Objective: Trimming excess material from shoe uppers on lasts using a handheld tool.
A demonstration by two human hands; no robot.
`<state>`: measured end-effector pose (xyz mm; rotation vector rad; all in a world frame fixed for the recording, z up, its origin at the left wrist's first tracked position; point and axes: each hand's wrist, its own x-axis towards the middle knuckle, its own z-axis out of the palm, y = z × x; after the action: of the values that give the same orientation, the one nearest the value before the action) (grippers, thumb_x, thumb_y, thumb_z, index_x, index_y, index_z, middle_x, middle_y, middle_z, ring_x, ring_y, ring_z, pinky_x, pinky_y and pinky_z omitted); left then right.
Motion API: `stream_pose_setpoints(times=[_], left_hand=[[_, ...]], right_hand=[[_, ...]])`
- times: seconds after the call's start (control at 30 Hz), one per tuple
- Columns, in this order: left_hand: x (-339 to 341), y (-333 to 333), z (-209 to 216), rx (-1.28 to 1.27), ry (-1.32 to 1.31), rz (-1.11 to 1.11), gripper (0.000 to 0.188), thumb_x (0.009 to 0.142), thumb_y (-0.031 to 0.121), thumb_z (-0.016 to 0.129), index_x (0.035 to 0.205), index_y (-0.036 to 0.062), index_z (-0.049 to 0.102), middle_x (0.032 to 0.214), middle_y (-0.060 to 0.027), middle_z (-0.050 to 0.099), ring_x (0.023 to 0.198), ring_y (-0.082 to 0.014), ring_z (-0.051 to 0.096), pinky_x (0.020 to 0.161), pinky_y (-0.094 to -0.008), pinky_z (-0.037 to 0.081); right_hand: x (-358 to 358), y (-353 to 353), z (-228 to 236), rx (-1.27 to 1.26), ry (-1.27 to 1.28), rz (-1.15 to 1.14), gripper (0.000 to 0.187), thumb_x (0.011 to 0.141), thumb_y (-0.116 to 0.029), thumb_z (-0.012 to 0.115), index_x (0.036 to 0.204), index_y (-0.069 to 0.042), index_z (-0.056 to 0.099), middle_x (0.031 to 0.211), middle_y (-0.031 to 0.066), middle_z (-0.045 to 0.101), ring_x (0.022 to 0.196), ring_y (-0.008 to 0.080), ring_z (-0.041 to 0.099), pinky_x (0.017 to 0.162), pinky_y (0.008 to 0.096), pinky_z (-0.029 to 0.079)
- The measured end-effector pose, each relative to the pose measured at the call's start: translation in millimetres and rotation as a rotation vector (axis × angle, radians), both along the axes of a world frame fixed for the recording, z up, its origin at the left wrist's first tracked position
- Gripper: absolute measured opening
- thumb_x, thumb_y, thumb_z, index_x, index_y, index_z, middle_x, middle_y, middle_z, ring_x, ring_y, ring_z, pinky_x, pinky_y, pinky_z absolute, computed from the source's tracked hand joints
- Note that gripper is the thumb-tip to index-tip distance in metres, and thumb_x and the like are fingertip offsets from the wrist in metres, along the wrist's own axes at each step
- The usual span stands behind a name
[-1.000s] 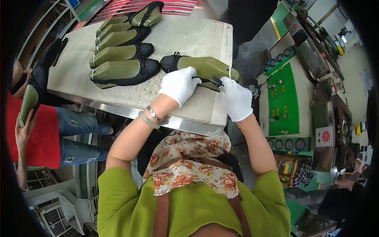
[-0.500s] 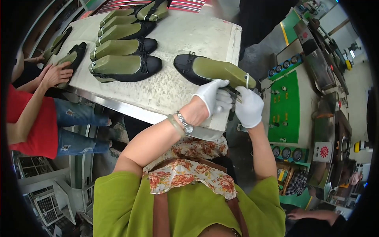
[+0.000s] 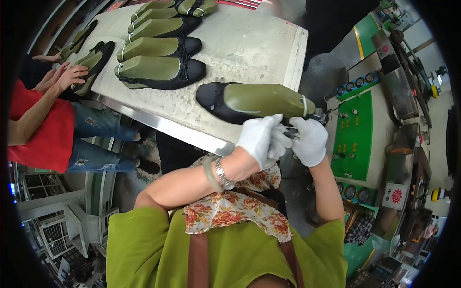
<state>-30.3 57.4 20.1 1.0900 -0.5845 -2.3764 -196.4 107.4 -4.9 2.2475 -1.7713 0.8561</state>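
A black flat shoe (image 3: 223, 113) on an olive-green last (image 3: 261, 98) lies near the table's right front corner, toe to the left. Its heel end, ringed by a white band (image 3: 304, 104), faces right. My left hand (image 3: 261, 139), in a white glove, is closed beside the shoe's near side, thumb up by its rim. Close to the heel my white-gloved right hand (image 3: 311, 141) pinches with its fingertips. Between both hands shows a small dark bit (image 3: 291, 133), too small to name. The fingers partly hide the shoe's near side.
A row of black shoes on green lasts (image 3: 163, 72) stands on the pale worktable (image 3: 240, 43). At left, a co-worker's hands (image 3: 72, 77) hold another shoe. A green panel with small fittings (image 3: 353, 134) is on the right.
The shoe has rolled, so its bow no longer shows and more of the last's side does. Both hands have come slightly lower and nearer me. The view has shifted a little.
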Motion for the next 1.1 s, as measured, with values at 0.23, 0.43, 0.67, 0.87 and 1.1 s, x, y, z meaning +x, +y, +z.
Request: stream_pose_setpoints(times=[0.23, 0.43, 0.67, 0.87, 1.1], left_hand=[[45, -17, -16, 0.045, -0.013, 0.257, 0.022, 0.099, 0.024, 0.049, 0.091, 0.0041, 0.055, 0.076, -0.0137, 0.063, 0.041, -0.0176, 0.047, 0.035, -0.0261, 0.03], [37, -17, -18, 0.127, 0.111, 0.272, 0.016, 0.098, 0.018, 0.049, 0.09, 0.005, 0.056, 0.066, -0.0089, 0.057, 0.037, -0.0179, 0.043, 0.035, -0.0284, 0.029], [42, -11, -31, 0.032, 0.181, 0.251, 0.032, 0.1, 0.022, 0.049, 0.081, -0.001, 0.063, 0.059, -0.0105, 0.059, 0.039, -0.0129, 0.04, 0.04, -0.0274, 0.027], [41, -11, -35, 0.023, 0.181, 0.228, 0.046, 0.1, 0.029, 0.049, 0.071, -0.0024, 0.068, 0.048, -0.0063, 0.053, 0.038, -0.0112, 0.037, 0.041, -0.0265, 0.028], [46, -10, -34, 0.042, 0.176, 0.164, 0.046, 0.098, 0.031, 0.05, 0.07, -0.0006, 0.069, 0.049, -0.004, 0.053, 0.039, -0.0098, 0.038, 0.042, -0.0262, 0.029]], right_hand=[[37, -44, -20, -0.115, 0.04, 0.285, 0.028, 0.071, -0.012, 0.063, 0.097, -0.009, 0.059, 0.07, 0.0062, 0.051, 0.064, 0.0259, 0.055, 0.058, 0.038, 0.046], [46, -34, -1, -0.008, 0.03, 0.246, 0.032, 0.071, -0.008, 0.065, 0.102, -0.009, 0.06, 0.07, 0.0062, 0.054, 0.064, 0.0261, 0.058, 0.058, 0.0379, 0.047], [62, -14, 64, 0.35, -0.24, -0.121, 0.031, 0.083, -0.015, 0.07, 0.111, -0.006, 0.063, 0.097, 0.0143, 0.067, 0.083, 0.0304, 0.067, 0.071, 0.0366, 0.055], [77, -11, 87, 0.39, 0.073, -0.115, 0.028, 0.083, -0.015, 0.069, 0.11, -0.006, 0.066, 0.093, 0.0129, 0.066, 0.077, 0.0297, 0.066, 0.066, 0.036, 0.054], [92, -19, 91, 0.39, 0.3, -0.161, 0.028, 0.081, -0.015, 0.071, 0.108, -0.009, 0.069, 0.09, 0.0114, 0.065, 0.073, 0.028, 0.065, 0.063, 0.0352, 0.053]])
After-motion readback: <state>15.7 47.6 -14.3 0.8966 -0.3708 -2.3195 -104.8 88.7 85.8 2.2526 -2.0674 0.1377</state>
